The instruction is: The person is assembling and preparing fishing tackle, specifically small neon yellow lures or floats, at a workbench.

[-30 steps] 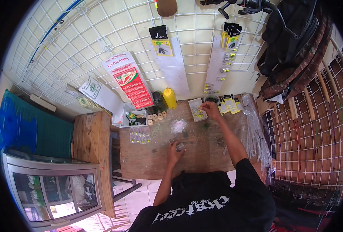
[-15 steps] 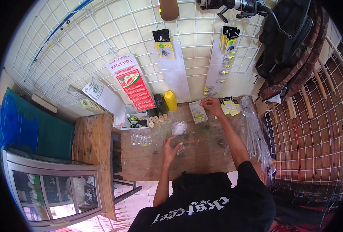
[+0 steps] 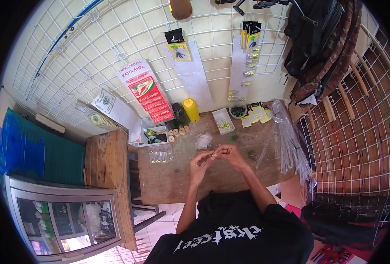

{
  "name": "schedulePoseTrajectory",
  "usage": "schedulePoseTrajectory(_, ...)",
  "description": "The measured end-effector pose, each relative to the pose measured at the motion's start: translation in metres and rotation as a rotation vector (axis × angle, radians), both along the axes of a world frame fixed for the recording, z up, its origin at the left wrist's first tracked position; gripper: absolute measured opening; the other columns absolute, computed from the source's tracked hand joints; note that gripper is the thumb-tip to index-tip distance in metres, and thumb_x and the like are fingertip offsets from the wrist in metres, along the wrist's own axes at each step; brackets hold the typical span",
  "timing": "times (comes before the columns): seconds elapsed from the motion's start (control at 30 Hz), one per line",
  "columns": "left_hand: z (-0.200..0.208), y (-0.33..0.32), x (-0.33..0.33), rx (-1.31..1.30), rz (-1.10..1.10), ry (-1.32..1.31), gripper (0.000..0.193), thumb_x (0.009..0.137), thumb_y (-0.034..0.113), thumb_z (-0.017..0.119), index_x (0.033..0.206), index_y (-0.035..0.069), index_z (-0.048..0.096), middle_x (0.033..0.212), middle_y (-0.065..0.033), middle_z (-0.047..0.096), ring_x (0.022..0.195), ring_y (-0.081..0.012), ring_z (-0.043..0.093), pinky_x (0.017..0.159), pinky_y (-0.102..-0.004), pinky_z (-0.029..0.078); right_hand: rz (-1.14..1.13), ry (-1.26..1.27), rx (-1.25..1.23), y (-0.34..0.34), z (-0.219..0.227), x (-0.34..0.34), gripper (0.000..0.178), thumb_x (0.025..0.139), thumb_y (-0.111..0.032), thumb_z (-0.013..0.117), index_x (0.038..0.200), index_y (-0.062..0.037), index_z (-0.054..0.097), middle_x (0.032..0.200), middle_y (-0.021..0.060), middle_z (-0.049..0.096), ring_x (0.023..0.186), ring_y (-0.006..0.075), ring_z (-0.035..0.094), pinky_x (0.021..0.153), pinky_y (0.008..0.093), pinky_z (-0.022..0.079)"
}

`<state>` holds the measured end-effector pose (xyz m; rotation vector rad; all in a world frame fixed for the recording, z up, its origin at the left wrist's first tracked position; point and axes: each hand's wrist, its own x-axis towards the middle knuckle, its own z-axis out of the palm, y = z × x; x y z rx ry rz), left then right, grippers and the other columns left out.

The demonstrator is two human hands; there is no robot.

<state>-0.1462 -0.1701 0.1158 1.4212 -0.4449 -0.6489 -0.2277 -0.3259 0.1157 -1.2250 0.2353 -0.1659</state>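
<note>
My left hand (image 3: 199, 164) and my right hand (image 3: 231, 155) meet fingertip to fingertip above the near middle of the wooden table (image 3: 173, 180). My left fingers are closed on a small clear plastic bag, mostly hidden by the hand. Pinched in my right fingertips is a tiny yellow piece (image 3: 212, 155), too small to make out its kind. Just beyond the hands lies a pile of clear plastic bags (image 3: 203, 141). Farther right stands a white box (image 3: 232, 129) holding small yellow-and-clear pieces. Left of the pile, filled little bags (image 3: 161, 155) lie in a row.
A bowl of dark pieces (image 3: 238, 111) and yellow-black packets (image 3: 256, 115) sit at the back right. Long clear plastic sleeves (image 3: 289, 149) cover the right edge. Wooden spools (image 3: 177, 132), a yellow bottle (image 3: 191, 111) and a white organiser box (image 3: 157, 143) stand back left.
My right hand has come from the white box back toward me to meet my left hand. My left hand has moved slightly right and turned inward. The view has shifted, and the bowl now shows.
</note>
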Motion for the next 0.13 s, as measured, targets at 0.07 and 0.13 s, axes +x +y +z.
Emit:
schedulePoseTrajectory(0.07,-0.009,0.005,-0.002,-0.051,-0.024,-0.084,0.032,0.079,0.001,0.071,0.11,0.002,0.066,0.098,-0.0048,0.063,0.086,-0.0087,0.056,0.074,-0.021,0.045,-0.015,-0.006,0.078,0.01,-0.002,-0.008,0.013,0.085,-0.009,0.067,0.095,-0.0001,0.066,0.085,0.0042,0.069,0.079,0.0077,0.062,0.071,0.0232,0.048)
schedulePoseTrajectory(0.13,-0.016,0.009,-0.006,-0.089,-0.009,-0.167,0.031,0.081,0.004,0.072,0.111,0.003,0.065,0.102,-0.005,0.062,0.086,-0.0086,0.056,0.075,-0.0205,0.044,-0.028,-0.008,0.128,0.016,-0.008,-0.013,0.014,0.086,-0.009,0.066,0.097,-0.0007,0.066,0.088,0.0039,0.068,0.081,0.0079,0.062,0.076,0.0221,0.048)
